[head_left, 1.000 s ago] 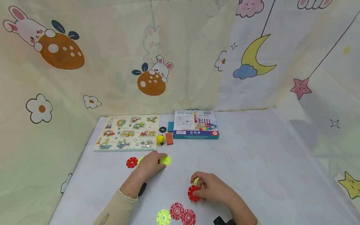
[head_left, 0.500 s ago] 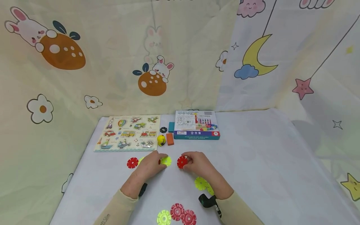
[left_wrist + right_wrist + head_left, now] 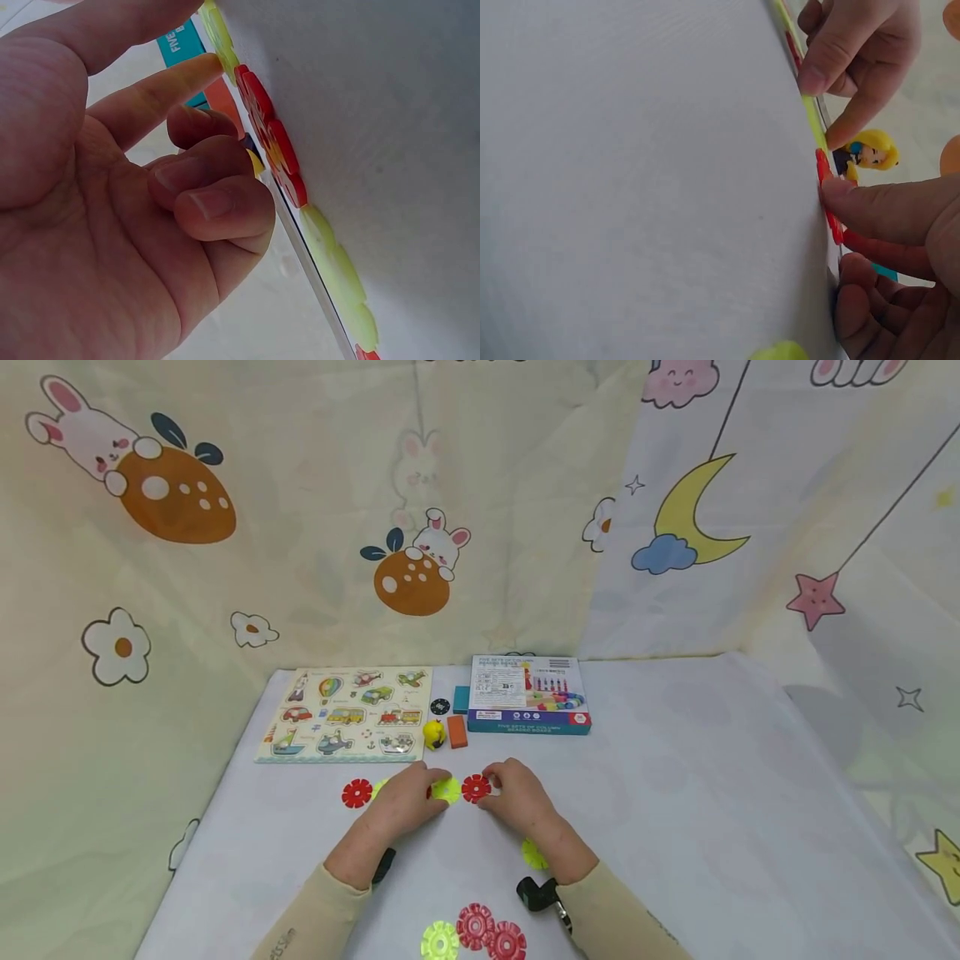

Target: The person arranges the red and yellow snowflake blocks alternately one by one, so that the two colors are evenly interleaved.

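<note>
A row of flat, flower-shaped plastic discs in red and yellow-green runs along the white tabletop, with a red disc (image 3: 357, 793) at its left end. My left hand (image 3: 405, 803) pinches the yellow-green disc (image 3: 449, 791) between thumb and forefinger, its other fingers curled in. The left wrist view shows a red disc (image 3: 268, 135) and another yellow-green disc (image 3: 339, 279) beneath this hand, partly hidden in the head view. My right hand (image 3: 521, 797) pinches a red disc (image 3: 470, 788) by its right side, its left rim right at the yellow-green one.
Behind the row lie a picture puzzle board (image 3: 352, 714), a yellow figurine (image 3: 434, 735), an orange block (image 3: 457, 732) and a boxed bead set (image 3: 528, 693). A yellow-green disc (image 3: 534, 854) lies by my right wrist. Nearer are another yellow-green disc (image 3: 439, 941) and two pinkish-red discs (image 3: 476, 927).
My right hand has carried the red disc up and left from the nearer yellow-green discs to the row's right end. The left hand keeps its place on the yellow-green disc.
</note>
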